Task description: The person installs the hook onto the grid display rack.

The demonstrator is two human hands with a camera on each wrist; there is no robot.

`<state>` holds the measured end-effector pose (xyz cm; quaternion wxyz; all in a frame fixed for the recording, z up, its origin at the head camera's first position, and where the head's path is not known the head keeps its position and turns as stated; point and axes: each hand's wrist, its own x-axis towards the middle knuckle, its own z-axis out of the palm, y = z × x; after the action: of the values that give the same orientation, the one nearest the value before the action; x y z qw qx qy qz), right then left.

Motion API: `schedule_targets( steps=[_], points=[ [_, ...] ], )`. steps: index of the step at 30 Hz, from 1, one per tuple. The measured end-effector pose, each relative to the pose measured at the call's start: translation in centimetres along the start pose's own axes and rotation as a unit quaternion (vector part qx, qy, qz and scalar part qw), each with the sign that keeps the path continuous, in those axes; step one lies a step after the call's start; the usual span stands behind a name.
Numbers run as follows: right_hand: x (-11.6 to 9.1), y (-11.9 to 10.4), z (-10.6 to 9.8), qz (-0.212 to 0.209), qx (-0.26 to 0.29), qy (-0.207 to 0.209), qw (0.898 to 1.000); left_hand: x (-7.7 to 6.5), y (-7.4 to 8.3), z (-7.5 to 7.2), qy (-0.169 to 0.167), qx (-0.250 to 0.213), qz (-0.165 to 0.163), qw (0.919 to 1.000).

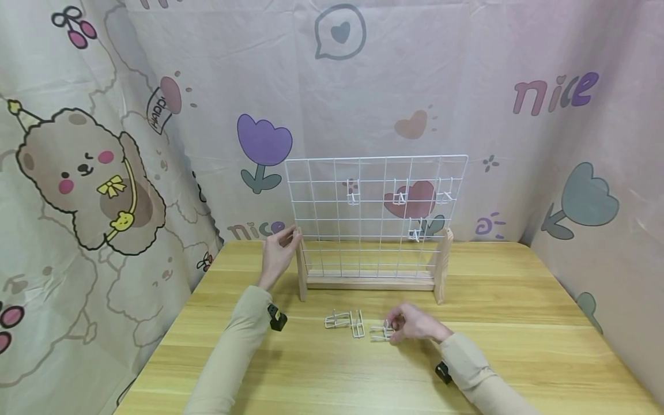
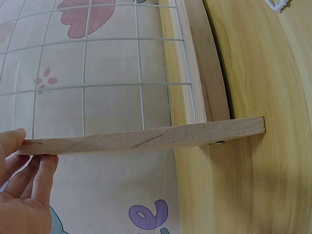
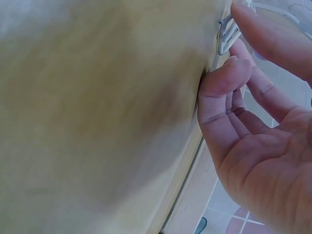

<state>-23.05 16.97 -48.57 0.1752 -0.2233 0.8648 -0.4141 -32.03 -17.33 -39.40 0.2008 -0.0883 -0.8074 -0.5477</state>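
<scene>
A white wire grid panel (image 1: 339, 219) stands upright in a wooden base on the table. My left hand (image 1: 276, 256) pinches the top of the base's left wooden post (image 2: 146, 139), thumb on one side and fingers on the other in the left wrist view. Low over the table in front, my right hand (image 1: 417, 323) pinches a white wire hook (image 1: 383, 333) between thumb and index finger. That hook shows only partly in the right wrist view. To its left lie more white wire hooks (image 1: 358, 325), close together on the tabletop.
Several white hooks (image 1: 399, 199) hang on the grid's right and middle parts. The base has a right wooden post (image 1: 442, 271) and a lower crossbar (image 1: 370, 284). Behind the wood-grain table (image 1: 332, 380) hangs a printed curtain (image 1: 363, 86), which also covers both sides.
</scene>
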Motion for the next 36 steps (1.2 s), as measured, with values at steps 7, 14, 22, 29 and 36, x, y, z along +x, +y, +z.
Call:
schedule_targets(
  steps=[7, 14, 22, 29, 36],
  points=[
    [0.01, -0.04, 0.13, 0.002, -0.008, 0.007, 1.0, 0.07, -0.1, 0.04, 0.0, -0.005, 0.0, 1.0],
    [-0.06, -0.07, 0.18, 0.009, -0.009, 0.008, 1.0, 0.08, -0.15, 0.05, 0.001, -0.002, 0.002, 1.0],
    [-0.14, -0.09, 0.16, 0.016, -0.007, 0.008, 1.0, -0.07, -0.04, -0.02, 0.004, 0.002, 0.005, 1.0],
    [-0.15, -0.08, -0.05, 0.011, -0.006, -0.002, 1.0, -0.12, -0.05, -0.02, 0.004, 0.003, 0.009, 0.9999],
    [-0.33, 0.01, -0.28, 0.003, 0.018, -0.019, 1.0, -0.05, -0.08, 0.02, 0.003, 0.002, 0.005, 1.0]
  ],
)
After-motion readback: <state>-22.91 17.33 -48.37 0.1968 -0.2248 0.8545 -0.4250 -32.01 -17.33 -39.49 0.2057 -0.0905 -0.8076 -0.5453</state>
